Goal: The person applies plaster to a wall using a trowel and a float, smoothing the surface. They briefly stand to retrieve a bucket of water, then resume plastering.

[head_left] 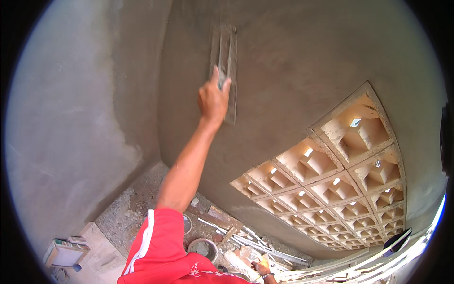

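Note:
My left hand [213, 100] is raised high, wrapped round the grip of a long rectangular plastering trowel [231, 49]. The trowel's blade lies flat on the grey plastered wall [293, 61] in front of me, its long side running up and down. The fingers partly cover the grip. Low in the picture, my right hand [262, 268], with a dark band at the wrist, looks curled. What it holds, if anything, cannot be made out.
A panel of square ventilation blocks [345, 166] is set in the wall at right. Below lie a bucket [203, 249], white strips [279, 253] and rubble [137, 196]. Pale pipes or poles [350, 270] run along the lower right. A box [66, 253] stands at lower left.

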A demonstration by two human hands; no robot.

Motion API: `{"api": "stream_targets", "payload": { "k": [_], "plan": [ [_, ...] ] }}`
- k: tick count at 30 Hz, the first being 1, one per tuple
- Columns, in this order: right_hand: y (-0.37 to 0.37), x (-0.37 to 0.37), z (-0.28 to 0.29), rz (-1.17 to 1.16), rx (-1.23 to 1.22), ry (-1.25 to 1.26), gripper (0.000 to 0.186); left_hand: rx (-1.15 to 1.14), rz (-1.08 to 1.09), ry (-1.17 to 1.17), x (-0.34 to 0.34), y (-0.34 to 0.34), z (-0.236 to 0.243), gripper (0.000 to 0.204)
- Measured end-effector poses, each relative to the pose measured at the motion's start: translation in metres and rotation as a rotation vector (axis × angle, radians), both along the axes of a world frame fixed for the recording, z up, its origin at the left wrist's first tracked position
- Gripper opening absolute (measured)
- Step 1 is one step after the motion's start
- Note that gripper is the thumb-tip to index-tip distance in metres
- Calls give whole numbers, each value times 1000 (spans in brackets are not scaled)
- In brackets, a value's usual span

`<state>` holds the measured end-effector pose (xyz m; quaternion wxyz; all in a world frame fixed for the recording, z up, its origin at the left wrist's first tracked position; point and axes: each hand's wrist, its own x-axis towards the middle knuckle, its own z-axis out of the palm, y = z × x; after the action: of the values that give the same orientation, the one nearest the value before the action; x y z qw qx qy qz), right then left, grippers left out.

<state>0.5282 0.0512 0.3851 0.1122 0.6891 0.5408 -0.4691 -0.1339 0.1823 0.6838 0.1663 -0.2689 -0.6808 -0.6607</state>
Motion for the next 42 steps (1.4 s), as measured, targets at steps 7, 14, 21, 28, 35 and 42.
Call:
{"api": "stream_targets", "payload": {
  "k": [7, 14, 21, 28, 35, 42],
  "plan": [
    [3, -8, 3, 10, 1, 28, 25, -240, -44, 260, 29, -3, 68, 54],
    [-17, -5, 26, 10, 106, 127, 33, -113, 119, -378, -16, -28, -74, 55],
    [3, -76, 4, 701, 498, 255, 35, 17, -201, -869, 172, -96, -296, 60],
    [-10, -267, 93, 807, 560, 460, 56, -169, -466, -1506, 277, -168, -300, 62],
    [-49, -299, 6, 546, 496, 410, 51, -45, -827, -1792, 254, -229, -305, 70],
    [-110, -290, -144, 362, 226, 157, 37, -692, -768, -1096, 158, -404, -386, 73]
  ]
}}
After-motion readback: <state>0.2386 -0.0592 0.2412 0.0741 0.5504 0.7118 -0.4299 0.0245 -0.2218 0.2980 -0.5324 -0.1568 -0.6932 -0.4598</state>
